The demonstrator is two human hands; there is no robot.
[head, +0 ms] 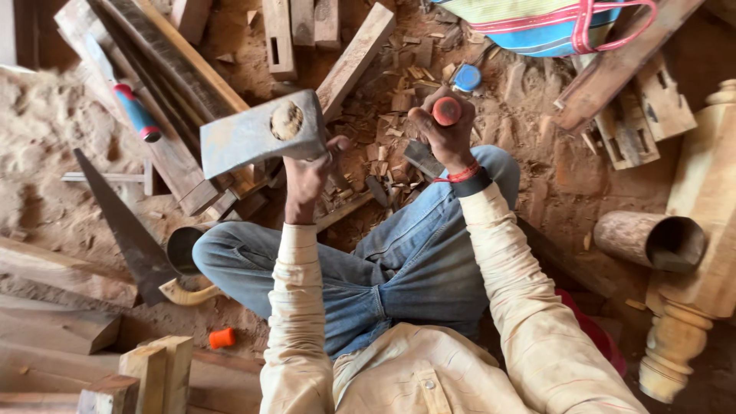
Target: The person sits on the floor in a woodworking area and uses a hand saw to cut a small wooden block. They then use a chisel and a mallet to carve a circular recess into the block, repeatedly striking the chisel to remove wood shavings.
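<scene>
My left hand (307, 178) is raised and grips the short handle of a heavy grey axe head (257, 134), which hangs in the air above the floor. My right hand (445, 132) is closed around a chisel with a red handle end (447, 110); its steel blade (422, 159) points down into a heap of wood chips (395, 115). The axe head is to the left of the chisel and apart from it. A long timber (354, 55) runs diagonally behind both hands. I sit cross-legged in blue jeans (399, 268).
A handsaw (123, 222) lies at left and a blue-and-red-handled chisel (136, 112) further back. A hollow log (652, 239) and a turned wooden post (701, 230) stand at right, a striped bag (548, 23) at top. Wooden blocks (146, 372) sit bottom left.
</scene>
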